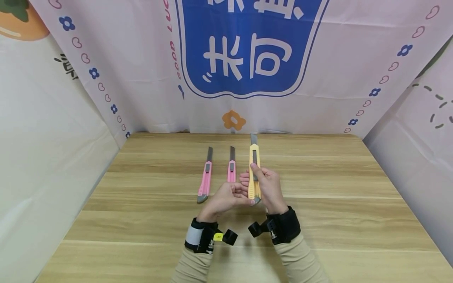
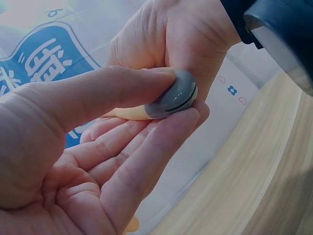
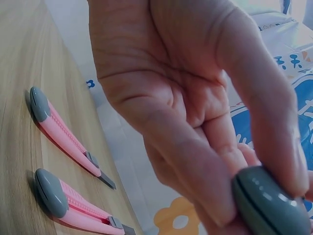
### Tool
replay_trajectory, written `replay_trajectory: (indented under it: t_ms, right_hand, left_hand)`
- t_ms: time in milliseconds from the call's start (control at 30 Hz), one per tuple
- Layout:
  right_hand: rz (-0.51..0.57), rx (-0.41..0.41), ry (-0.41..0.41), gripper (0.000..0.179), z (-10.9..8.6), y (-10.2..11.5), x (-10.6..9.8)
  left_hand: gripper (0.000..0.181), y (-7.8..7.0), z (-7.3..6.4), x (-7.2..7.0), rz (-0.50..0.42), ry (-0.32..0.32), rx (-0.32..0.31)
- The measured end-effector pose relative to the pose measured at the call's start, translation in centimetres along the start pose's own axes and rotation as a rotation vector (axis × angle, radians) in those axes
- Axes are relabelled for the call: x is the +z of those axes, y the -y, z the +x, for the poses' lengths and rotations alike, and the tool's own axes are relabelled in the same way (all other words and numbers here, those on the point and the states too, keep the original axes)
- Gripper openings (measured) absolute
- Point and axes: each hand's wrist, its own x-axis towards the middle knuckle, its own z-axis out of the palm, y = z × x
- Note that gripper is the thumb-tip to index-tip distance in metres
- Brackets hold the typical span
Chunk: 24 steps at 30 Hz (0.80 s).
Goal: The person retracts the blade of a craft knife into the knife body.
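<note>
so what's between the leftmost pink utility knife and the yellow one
The head view shows another pink utility knife, partly hidden by the left hand, also between them.

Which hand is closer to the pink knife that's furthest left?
Left. In the head view, the left hand is just right of that pink knife, pinching the gray end of the yellow knife; the right hand is farther right, gripping the yellow knife.

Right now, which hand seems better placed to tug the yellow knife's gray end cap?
Probably the left hand: it pinches the gray end cap, while the right hand grips the yellow knife nearer its blade.
</note>
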Motion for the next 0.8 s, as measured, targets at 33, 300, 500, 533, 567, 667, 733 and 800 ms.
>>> replay_trajectory:
  t_ms: [33,300,500,533,567,667,733,800]
  right_hand:
    - [0.002,0.003,0.007,0.045,0.01,-0.01,-0.02]
    - [0.01,0.001,-0.007,0.039,0.15,-0.17,0.21]
    - [0.02,0.005,-0.013,0.038,0.13,-0.06,0.32]
    - [0.019,0.009,-0.008,0.039,0.11,-0.02,0.29]
    - [0.021,0.012,-0.003,0.04,0.09,0.03,0.24]
    - [0.033,0.023,0.019,0.042,0.03,0.18,0.07]
    - [0.038,0.022,0.023,0.043,0.0,0.3,-0.09]
    - [0.048,0.017,0.018,0.043,-0.01,0.42,-0.25]
  left_hand:
    - [0.032,-0.01,-0.01,-0.01,-0.001,0.0,-0.001]
    - [0.036,-0.12,-0.22,-0.18,-0.032,-0.005,-0.005]
    - [0.037,-0.12,-0.18,-0.25,-0.032,-0.007,0.003]
    - [0.037,-0.12,-0.14,-0.23,-0.035,-0.008,0.002]
    - [0.037,-0.11,-0.11,-0.2,-0.04,-0.009,0.001]
    - [0.036,-0.11,0.01,-0.07,-0.049,-0.003,0.007]
    - [0.036,-0.11,0.1,0.04,-0.057,0.005,0.005]
    - [0.036,-0.1,0.18,0.15,-0.061,0.02,0.002]
